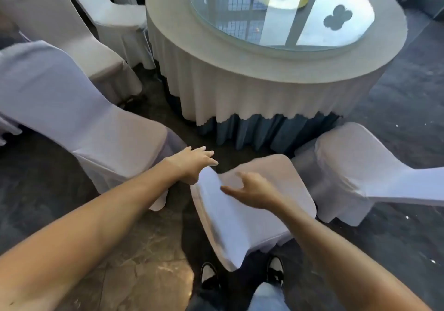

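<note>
A chair in a white cover [242,219] stands directly in front of me, its back towards me and its seat facing the round table [264,75]. My left hand [193,161] reaches out over the top left corner of the chair back, fingers straight and spread, holding nothing. My right hand [252,188] hovers over the chair's seat and back top, fingers loosely spread, thumb pointing left. Whether either hand touches the cover is unclear because of blur.
Three more white-covered chairs stand around: one close on the left [72,109], one behind it [60,24], one on the right [360,166]. The table has a cream cloth and a glass turntable [276,22]. My shoes [209,274] are by the chair's base.
</note>
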{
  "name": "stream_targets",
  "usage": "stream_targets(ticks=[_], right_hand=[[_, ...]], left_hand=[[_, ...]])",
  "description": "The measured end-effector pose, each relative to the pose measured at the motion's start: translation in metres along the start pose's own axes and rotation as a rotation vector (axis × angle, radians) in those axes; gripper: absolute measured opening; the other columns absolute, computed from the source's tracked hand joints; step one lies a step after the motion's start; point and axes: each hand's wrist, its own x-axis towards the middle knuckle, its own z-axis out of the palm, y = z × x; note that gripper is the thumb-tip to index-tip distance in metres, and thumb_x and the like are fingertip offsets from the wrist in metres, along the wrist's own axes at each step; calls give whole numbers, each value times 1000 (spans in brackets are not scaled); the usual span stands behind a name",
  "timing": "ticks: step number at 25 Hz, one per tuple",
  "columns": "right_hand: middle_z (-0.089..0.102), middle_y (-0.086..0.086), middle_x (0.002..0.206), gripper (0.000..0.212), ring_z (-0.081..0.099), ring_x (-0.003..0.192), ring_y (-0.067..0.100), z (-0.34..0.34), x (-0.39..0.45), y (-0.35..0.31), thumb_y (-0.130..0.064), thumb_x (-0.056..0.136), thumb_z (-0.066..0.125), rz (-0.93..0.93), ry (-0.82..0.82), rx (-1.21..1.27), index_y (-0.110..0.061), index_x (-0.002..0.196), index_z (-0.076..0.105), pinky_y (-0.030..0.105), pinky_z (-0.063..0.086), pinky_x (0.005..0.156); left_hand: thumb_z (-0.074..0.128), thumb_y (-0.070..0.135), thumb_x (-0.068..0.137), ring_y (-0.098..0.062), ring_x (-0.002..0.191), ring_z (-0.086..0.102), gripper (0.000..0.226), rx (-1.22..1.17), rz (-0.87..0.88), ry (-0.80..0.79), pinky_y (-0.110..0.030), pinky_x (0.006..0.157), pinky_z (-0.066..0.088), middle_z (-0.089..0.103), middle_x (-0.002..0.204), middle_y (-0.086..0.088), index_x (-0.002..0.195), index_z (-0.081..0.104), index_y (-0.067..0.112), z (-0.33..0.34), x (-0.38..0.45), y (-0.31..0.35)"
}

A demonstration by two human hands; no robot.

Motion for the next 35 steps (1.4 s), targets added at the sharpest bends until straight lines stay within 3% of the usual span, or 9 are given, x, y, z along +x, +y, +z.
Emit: stream_targets(ticks=[2, 6, 9, 12, 15, 22, 28, 31, 35], right_hand=[[52, 3, 144, 76, 54, 123, 24, 29, -5, -2, -68, 87, 52, 23, -91, 80, -19, 144, 42, 26, 43, 93], [46, 3, 148, 97, 51, 125, 25, 86, -9, 4, -85, 73, 50, 71, -217, 144, -23, 146, 35, 43, 47, 101], [53, 4, 128, 85, 58, 102, 22, 117, -14, 7, -64, 76, 66, 46, -248, 73, -22, 139, 30, 42, 54, 84], [51, 7, 126, 85, 58, 97, 28, 148, -23, 6, -35, 82, 70, 75, -133, -7, -21, 146, 16, 40, 55, 77], [55, 7, 121, 80, 60, 92, 31, 160, -20, 6, -19, 81, 68, 102, -58, 53, -20, 145, 19, 42, 56, 74], [55, 5, 126, 78, 59, 96, 24, 133, -14, 29, -15, 83, 69, 67, -75, 32, -23, 145, 22, 31, 57, 74], [60, 6, 126, 73, 59, 106, 28, 57, 6, 88, -13, 84, 62, 45, -61, -128, -28, 148, 32, 33, 48, 81], [65, 8, 110, 58, 61, 97, 32, 18, 29, 128, -7, 75, 59, 10, -46, -225, -25, 130, 48, 32, 40, 66], [66, 10, 96, 31, 61, 87, 37, -38, 69, 173, -7, 75, 53, -26, -4, -345, -18, 104, 53, 34, 33, 62]], left_hand=[[72, 11, 84, -26, 149, 9, 78, 74, 24, -69, -53, 118, 15, 18, 161, -1, 149, 34, 33, 11, -1, 1], [73, 27, 80, -25, 144, 21, 76, 164, 104, -142, -54, 113, 21, 38, 149, -1, 147, 39, 29, 41, 6, -1], [72, 46, 75, -24, 144, 22, 69, 141, 156, -107, -58, 113, 16, 49, 135, 5, 139, 49, 34, 58, 9, -7], [68, 48, 77, -14, 132, 40, 52, 113, 222, 43, -57, 117, 7, 60, 123, 12, 128, 61, 38, 67, 8, -15], [71, 46, 78, -9, 123, 50, 44, 32, 222, 132, -51, 120, 13, 64, 122, 13, 121, 66, 38, 72, 5, -21], [73, 43, 77, -8, 108, 55, 32, -44, 163, 233, -44, 116, 28, 68, 111, 16, 108, 73, 38, 65, 12, -5], [75, 32, 73, -13, 86, 58, 23, -125, 52, 287, -36, 91, 49, 63, 93, 9, 96, 76, 30, 46, 43, 35], [72, 24, 75, -17, 75, 62, 12, -218, -11, 271, -37, 72, 55, 58, 86, 4, 86, 72, 20, 36, 72, 66], [68, 20, 77, -19, 85, 64, 22, -319, -92, 292, -35, 79, 53, 66, 102, 6, 98, 74, 25, 18, 126, 91]])
